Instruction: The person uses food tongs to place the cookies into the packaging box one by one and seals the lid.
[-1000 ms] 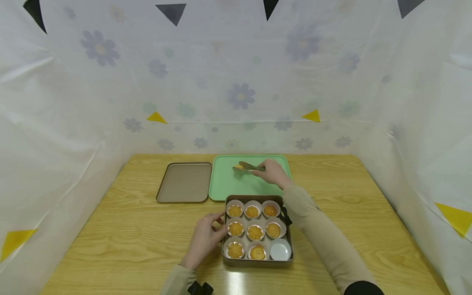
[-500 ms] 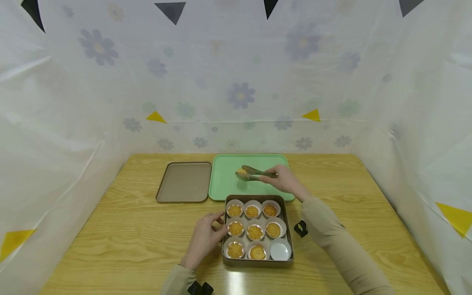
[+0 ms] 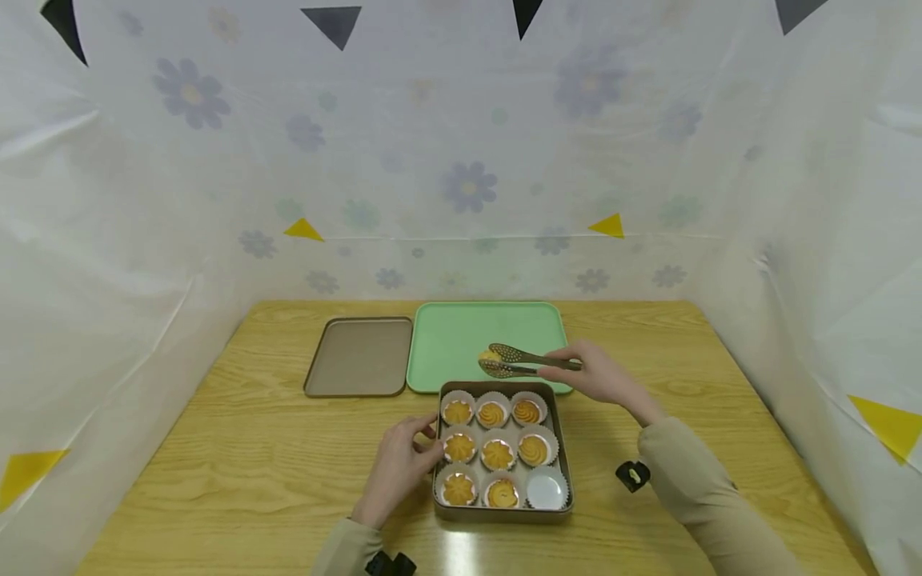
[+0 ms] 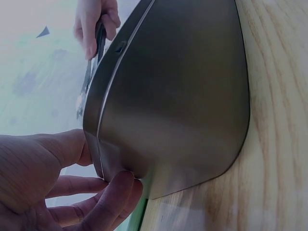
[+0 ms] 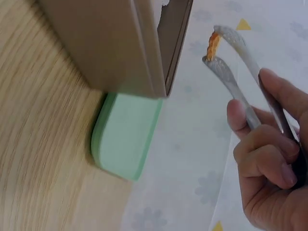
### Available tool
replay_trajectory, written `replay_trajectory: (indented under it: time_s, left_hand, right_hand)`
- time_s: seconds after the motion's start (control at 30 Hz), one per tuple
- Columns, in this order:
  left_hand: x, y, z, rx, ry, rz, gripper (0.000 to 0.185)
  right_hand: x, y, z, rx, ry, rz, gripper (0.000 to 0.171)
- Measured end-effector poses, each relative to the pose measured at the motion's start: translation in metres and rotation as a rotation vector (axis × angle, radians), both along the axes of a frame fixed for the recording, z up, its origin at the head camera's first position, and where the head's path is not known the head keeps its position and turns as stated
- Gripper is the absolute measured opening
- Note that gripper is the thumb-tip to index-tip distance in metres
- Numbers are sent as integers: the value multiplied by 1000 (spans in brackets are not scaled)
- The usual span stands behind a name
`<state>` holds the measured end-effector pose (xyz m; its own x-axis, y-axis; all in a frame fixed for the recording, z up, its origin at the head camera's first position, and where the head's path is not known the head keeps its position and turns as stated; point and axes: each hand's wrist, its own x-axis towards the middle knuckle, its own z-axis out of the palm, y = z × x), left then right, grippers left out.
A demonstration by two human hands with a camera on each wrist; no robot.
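In the head view my right hand grips a pair of perforated metal tongs. Pinched in their tips is a yellow piped cookie, raised near the front edge of the green tray. My left hand holds the left side of a brown square tin, thumb at the rim and fingers against the outer wall in the left wrist view. Cookies such as this swirled cookie sit in white paper cups inside the tin. At the front right corner a paper cup has no cookie in it.
Left of the green tray lies a flat brown tray. All stand on a wooden table, with a white flowered sheet behind and at the sides. A black wrist device hangs beside the right sleeve.
My right hand has drawn back from over the green tray, toward me and to the right, with the cookie in the tongs. The left hand and the tin have stayed in place.
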<state>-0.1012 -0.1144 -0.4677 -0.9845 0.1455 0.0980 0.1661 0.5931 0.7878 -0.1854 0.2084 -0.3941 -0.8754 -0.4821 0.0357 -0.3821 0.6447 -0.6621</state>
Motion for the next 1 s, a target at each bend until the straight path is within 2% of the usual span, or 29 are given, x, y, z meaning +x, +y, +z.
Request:
replay_trajectory:
  time_s: [0.23,0.43,0.6,0.73,1.0]
  left_hand:
    - [0,-1,0,4,-4,2,48]
    - [1,-1,0,2,-4,4,48]
    - [1,-1,0,3,-13,1,49]
    - [1,-1,0,4,-19,1,49]
    - [1,-1,0,7,-20,1,49]
  right_hand:
    - [9,26,2,15,44,132,39]
    - [13,41,7,30,0,245,33]
    - [15,48,16,85,-29,312,27]
    - [15,48,24,129,-59,403,24]
    - [18,37,42,277,-162,442,32]
